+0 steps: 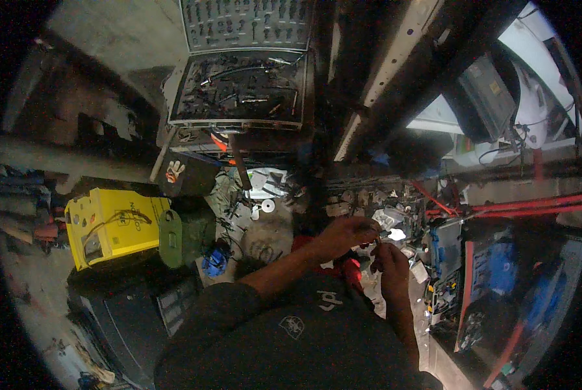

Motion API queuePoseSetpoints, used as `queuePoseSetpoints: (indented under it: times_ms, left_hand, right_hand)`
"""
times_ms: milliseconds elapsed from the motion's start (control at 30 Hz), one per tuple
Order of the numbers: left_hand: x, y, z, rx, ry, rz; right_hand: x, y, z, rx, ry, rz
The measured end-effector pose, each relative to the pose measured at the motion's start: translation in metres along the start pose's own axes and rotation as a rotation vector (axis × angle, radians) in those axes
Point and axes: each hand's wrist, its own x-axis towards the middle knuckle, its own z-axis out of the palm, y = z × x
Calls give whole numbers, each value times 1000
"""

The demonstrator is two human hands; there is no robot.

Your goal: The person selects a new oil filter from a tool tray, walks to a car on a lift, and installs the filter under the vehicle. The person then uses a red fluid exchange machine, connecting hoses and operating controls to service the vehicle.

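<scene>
My left hand (346, 233) and right hand (390, 255) are curled together, pinching a small thin tool (377, 243) near a white part (397, 233). An open tool case (239, 88) sits far off.

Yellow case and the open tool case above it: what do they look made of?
Yellow case: likely moulded plastic, with a smooth, evenly coloured shell and rounded edges. Tool case: grey tray and lid that look plastic, and glinting tools inside that seem to be metal. Too dim to be certain.
</scene>
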Motion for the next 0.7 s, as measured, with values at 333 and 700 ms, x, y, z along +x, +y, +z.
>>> queuePoseSetpoints:
  times_ms: [333,700]
  left_hand:
    - [-1,8,17,-77,-16,110]
    - [-13,29,15,64,21,42]
  right_hand:
    - [-9,4,1,114,148,-95]
    - [-7,8,-2,103,79,-10]
